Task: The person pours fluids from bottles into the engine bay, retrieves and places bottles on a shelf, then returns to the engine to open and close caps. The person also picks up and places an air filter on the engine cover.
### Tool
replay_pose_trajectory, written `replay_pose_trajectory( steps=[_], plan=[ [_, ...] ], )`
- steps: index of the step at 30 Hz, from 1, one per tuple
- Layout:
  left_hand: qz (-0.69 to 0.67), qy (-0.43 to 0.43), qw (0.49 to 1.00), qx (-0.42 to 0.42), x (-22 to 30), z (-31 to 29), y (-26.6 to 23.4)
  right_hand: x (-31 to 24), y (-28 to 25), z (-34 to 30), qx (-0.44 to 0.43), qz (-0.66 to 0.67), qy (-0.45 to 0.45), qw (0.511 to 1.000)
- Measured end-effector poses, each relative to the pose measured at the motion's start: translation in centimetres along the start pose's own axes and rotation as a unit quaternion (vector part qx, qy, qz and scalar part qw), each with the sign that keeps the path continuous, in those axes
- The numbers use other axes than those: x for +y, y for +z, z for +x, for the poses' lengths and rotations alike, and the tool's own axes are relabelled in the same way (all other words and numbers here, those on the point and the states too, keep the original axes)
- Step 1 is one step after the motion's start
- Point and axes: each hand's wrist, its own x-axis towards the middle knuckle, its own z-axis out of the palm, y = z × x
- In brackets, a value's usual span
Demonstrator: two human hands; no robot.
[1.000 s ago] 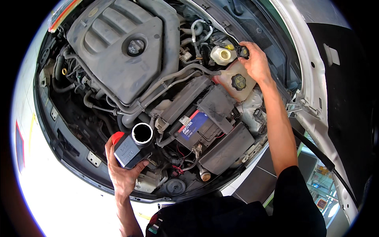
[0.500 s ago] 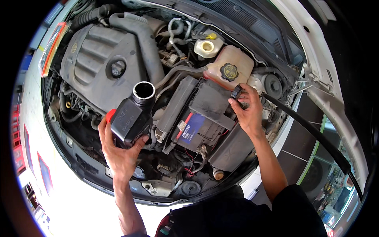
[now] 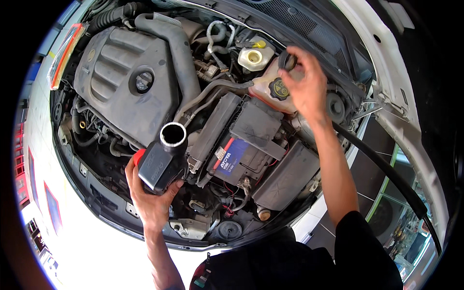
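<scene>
My left hand is closed round a dark plastic bottle held above the front of the engine bay. The bottle's wide round neck is uncapped and faces up, and a red cap-like piece shows at its left side by my fingers. My right hand pinches a small black cap, slightly smeared by motion, over the coolant tank. That tank wears its own black lid. To its left stands a pale fluid reservoir with an uncovered round filler opening.
A ribbed grey engine cover with a black oil filler cap fills the left. The battery sits in the middle. A black hood strut slants along the right, and an orange-edged air filter rests at far left.
My right hand has moved up and away with the black cap, from the tank's lower edge to above it. My left hand and the bottle have come slightly lower, nearer me.
</scene>
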Motion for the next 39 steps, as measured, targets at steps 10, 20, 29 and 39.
replay_pose_trajectory(
  steps=[10, 20, 29, 39],
  plan=[
    [-0.136, -0.099, 0.984, 0.063, -2.8, -1.7, -2.8, 0.1, -1.0, 3.7, 0.035, -0.01, 0.043, 0.998],
    [0.023, 0.071, 0.997, 0.034, -3.0, -1.9, -2.7, 0.2, -1.0, 3.6, 0.003, -0.03, 0.035, 0.999],
    [-0.189, -0.126, 0.969, 0.096, -4.8, -3.0, -3.5, 1.3, 1.9, 4.3, -0.068, -0.064, -0.007, 0.996],
    [-0.235, -0.057, 0.936, 0.256, -6.3, -2.4, -5.7, 1.2, 5.5, 5.2, -0.259, -0.164, -0.074, 0.949]
  ],
)
